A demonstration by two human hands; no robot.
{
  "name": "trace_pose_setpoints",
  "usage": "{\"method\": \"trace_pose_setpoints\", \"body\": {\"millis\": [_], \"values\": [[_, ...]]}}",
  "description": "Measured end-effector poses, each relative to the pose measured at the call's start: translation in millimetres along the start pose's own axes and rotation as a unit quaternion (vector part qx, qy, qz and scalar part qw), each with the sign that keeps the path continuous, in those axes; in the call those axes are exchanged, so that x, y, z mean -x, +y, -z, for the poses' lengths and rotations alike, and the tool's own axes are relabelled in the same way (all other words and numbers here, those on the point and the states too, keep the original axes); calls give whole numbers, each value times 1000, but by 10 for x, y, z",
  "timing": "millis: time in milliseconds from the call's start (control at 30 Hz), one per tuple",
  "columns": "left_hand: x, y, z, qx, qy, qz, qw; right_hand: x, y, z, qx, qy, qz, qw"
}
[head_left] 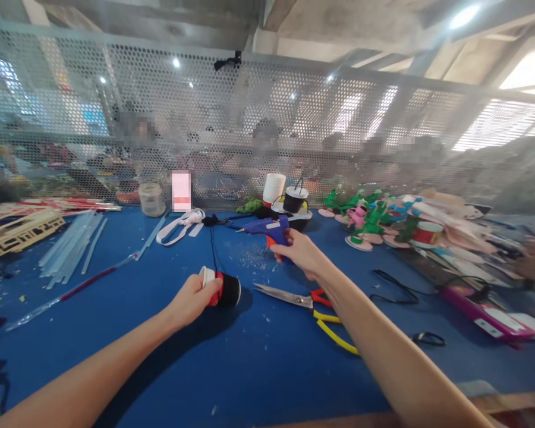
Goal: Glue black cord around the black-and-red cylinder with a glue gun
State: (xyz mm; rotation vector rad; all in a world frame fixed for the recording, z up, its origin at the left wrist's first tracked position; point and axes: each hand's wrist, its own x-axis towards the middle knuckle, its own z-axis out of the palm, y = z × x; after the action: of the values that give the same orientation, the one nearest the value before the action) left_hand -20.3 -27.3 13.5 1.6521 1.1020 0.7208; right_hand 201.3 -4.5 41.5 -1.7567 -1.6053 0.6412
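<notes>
My left hand [191, 299] grips a small paper cup [223, 289] lying on its side on the blue table [169, 362]; the cup is wrapped in black with a red band and a white rim. My right hand [299, 252] holds the handle of a blue hot glue gun [267, 227], its nozzle pointing left, above and behind the cup. Scissors [294, 299] with red and yellow handles lie just right of the cup, under my right forearm.
Clear glue sticks [69, 245] and wooden pieces [20, 229] lie at the left. A glass jar [152, 199], white ribbon [178, 226], stacked cups [273, 189] and a black cup [294, 199] stand at the back. Colourful craft pieces [374, 220] fill the right. A perforated metal screen [267, 119] has people behind it.
</notes>
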Motion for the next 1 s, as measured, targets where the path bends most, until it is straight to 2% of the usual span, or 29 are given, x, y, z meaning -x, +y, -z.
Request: {"method": "trace_pose_setpoints", "body": {"millis": [100, 133, 233, 267, 400, 467, 667, 800, 1000], "values": [[-2, 8, 2, 10, 10, 3, 1000, 250, -83, 3, -90, -92, 22, 991], [-4, 8, 4, 14, 15, 5, 1000, 317, -99, -11, -104, -98, 30, 989], [-16, -2, 15, 17, 27, 9, 999, 442, -139, -54, -100, -25, 63, 993], [-20, -9, 19, 15, 30, 10, 999, 465, -156, -62, -109, -19, 72, 991], [-29, -33, 32, 20, 21, 13, 1000, 537, -230, -57, -153, -130, 72, 977], [-29, -35, 36, 26, 12, 12, 1000, 580, -251, -54, -123, -146, 59, 980], [-29, -26, 33, 29, 14, 27, 999, 720, -210, -115, -82, -127, 13, 988], [-28, -30, 27, 32, 17, 32, 999, 781, -157, -171, -26, -120, 56, 991], [-31, -28, 23, 49, 10, 32, 998, 796, -84, -237, 67, -51, 157, 984]]}}
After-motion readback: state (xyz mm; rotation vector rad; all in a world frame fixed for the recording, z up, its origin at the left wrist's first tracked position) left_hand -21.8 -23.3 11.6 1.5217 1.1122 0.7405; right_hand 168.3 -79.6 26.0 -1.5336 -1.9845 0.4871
